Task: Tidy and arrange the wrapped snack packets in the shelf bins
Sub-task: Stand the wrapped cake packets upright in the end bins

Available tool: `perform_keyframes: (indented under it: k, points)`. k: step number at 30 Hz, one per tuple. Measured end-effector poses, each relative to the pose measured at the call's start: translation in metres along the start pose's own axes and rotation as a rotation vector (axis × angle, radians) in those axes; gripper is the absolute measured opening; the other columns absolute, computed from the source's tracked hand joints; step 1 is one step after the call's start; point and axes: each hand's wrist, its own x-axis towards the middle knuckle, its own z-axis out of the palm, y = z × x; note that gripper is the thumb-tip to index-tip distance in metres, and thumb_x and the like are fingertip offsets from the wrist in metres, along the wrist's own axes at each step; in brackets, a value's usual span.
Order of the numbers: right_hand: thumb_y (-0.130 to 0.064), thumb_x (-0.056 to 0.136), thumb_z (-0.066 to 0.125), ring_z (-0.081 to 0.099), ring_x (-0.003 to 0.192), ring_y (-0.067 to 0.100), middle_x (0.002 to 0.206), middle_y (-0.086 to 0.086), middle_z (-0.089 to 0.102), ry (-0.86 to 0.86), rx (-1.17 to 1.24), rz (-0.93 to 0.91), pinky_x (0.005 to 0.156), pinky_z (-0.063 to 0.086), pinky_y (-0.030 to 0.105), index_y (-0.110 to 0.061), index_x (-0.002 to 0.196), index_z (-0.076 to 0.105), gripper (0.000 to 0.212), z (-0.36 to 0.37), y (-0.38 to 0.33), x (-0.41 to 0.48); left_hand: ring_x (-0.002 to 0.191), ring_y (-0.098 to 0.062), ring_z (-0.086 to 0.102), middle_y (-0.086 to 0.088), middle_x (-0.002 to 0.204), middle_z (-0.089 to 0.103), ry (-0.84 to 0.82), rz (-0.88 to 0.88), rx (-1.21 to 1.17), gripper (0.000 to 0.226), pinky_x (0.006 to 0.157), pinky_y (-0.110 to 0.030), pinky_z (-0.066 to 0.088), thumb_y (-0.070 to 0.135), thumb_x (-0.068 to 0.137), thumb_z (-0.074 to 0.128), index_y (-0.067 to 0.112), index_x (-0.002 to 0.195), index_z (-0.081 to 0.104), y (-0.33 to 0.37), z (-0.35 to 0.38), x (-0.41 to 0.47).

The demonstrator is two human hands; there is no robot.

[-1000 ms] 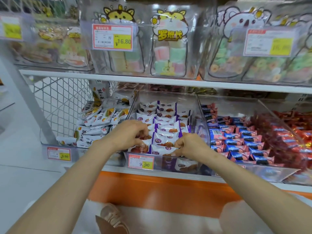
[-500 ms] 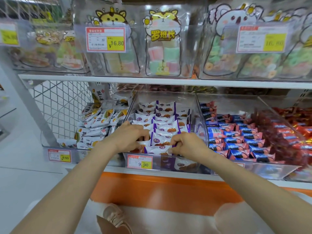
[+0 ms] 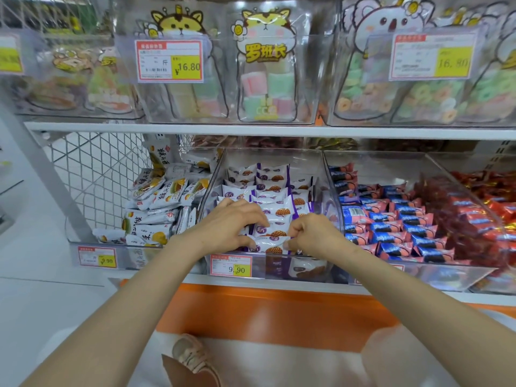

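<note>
Beige shoe (image 3: 192,356), price tag (image 3: 231,266), orange plinth (image 3: 279,312)

Price tag (image 3: 169,61) on the upper bin (image 3: 310,79) reads ¥16.80; its candy bag (image 3: 265,88) reads 罗班长; front label (image 3: 231,266) on the lower bin (image 3: 331,191) reads 9.90.

Both arms are bare along the whole visible length, the left forearm (image 3: 134,303) and the right forearm (image 3: 418,303) alike, with plain wrists. The left hand (image 3: 231,224) and the right hand (image 3: 315,236) are bare too. Near the bottom, between the arms, one shoe (image 3: 192,356) shows: a soft beige-pink trainer with a rounded toe and matching laces across the top. Just beneath it sits a darker brown patch (image 3: 190,375), too cropped to identify. Pale, whitish cloth (image 3: 391,358), blurred, spreads around the shoe and off to the right.
</note>
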Motion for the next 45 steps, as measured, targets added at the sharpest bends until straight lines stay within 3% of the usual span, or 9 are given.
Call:
perform_keyframes:
  k: [5,10,14,17,22,26,33,39,45]
  points:
    - [-0.018,0.081,0.072,0.052,0.078,0.011,0.076,-0.007,0.053,0.017,0.017,-0.007,0.062,0.041,0.022,-0.015,0.078,0.055,0.018,-0.001,-0.001,-0.003,0.122,-0.007,0.038,0.014,0.128,0.050,-0.057,-0.023,0.023,0.044,0.092,-0.023,0.016,0.042,0.083,0.063,0.031,0.125,0.054,0.001,-0.002,0.004]
    - [-0.022,0.078,0.075,0.057,0.075,0.015,0.086,0.000,0.059,0.042,0.045,-0.036,0.068,0.048,0.028,-0.019,0.111,0.049,0.042,0.000,0.001,-0.005,0.123,-0.007,0.038,0.015,0.131,0.049,-0.070,-0.029,0.038,0.045,0.090,-0.022,0.016,0.042,0.084,0.063,0.033,0.127,0.053,0.001,-0.002,0.006]
    - [-0.021,0.082,0.072,0.061,0.103,0.023,0.116,0.011,0.064,0.045,0.091,-0.014,0.081,0.049,0.027,-0.016,0.114,0.058,0.035,-0.004,-0.001,-0.003,0.123,-0.006,0.036,0.019,0.134,0.048,-0.080,-0.063,0.052,0.044,0.093,-0.024,0.018,0.044,0.086,0.061,0.035,0.128,0.053,-0.002,-0.002,0.004]
    - [-0.019,0.084,0.070,0.061,0.103,0.021,0.119,0.011,0.062,0.002,0.068,0.006,0.085,0.048,0.027,-0.015,0.118,0.059,0.036,-0.002,-0.003,-0.001,0.121,-0.006,0.036,0.021,0.134,0.048,-0.082,-0.082,0.060,0.044,0.094,-0.025,0.020,0.045,0.086,0.060,0.037,0.128,0.052,-0.002,-0.001,0.003]
    - [0.002,0.091,0.047,0.064,0.089,0.024,0.109,0.013,0.062,0.128,0.191,0.033,0.069,0.054,0.029,-0.012,0.116,0.061,0.032,-0.014,-0.002,0.005,0.124,-0.007,0.034,0.020,0.138,0.042,-0.011,-0.065,0.036,0.043,0.098,-0.027,0.020,0.041,0.084,0.064,0.034,0.125,0.055,0.001,0.002,0.001]
    - [-0.006,0.095,0.045,0.058,0.091,0.027,0.118,0.016,0.059,0.241,0.103,0.030,0.067,0.041,0.026,-0.007,0.130,0.049,0.036,-0.008,-0.002,0.022,0.132,-0.008,0.023,0.019,0.149,0.026,0.005,-0.070,-0.006,0.042,0.105,-0.029,0.013,0.039,0.082,0.067,0.033,0.121,0.055,-0.002,0.004,0.001]
    - [-0.021,0.098,0.047,0.060,0.099,0.033,0.101,0.020,0.061,0.121,0.260,0.186,0.094,0.048,0.043,-0.003,0.088,0.061,0.025,-0.003,0.001,0.046,0.133,-0.007,0.020,0.018,0.146,0.032,-0.025,-0.096,-0.077,0.046,0.104,-0.027,0.009,0.041,0.079,0.068,0.038,0.123,0.052,-0.008,0.004,0.001]
    - [-0.011,0.099,0.041,0.054,0.069,0.018,0.081,0.007,0.058,0.101,0.421,0.186,0.068,0.048,0.029,-0.015,0.072,0.053,0.029,0.001,0.007,0.051,0.136,-0.009,0.016,0.019,0.153,0.016,-0.072,-0.095,-0.083,0.042,0.109,-0.034,0.008,0.038,0.077,0.070,0.037,0.115,0.053,-0.009,0.003,0.006]
    - [-0.007,0.099,0.037,0.063,0.086,0.029,0.102,0.013,0.061,0.203,0.354,0.073,0.056,0.044,0.024,-0.009,0.119,0.058,0.029,0.004,0.008,0.048,0.139,-0.010,0.008,0.012,0.155,0.013,-0.159,-0.087,-0.080,0.044,0.109,-0.031,0.004,0.038,0.078,0.069,0.038,0.118,0.049,-0.012,-0.003,0.013]
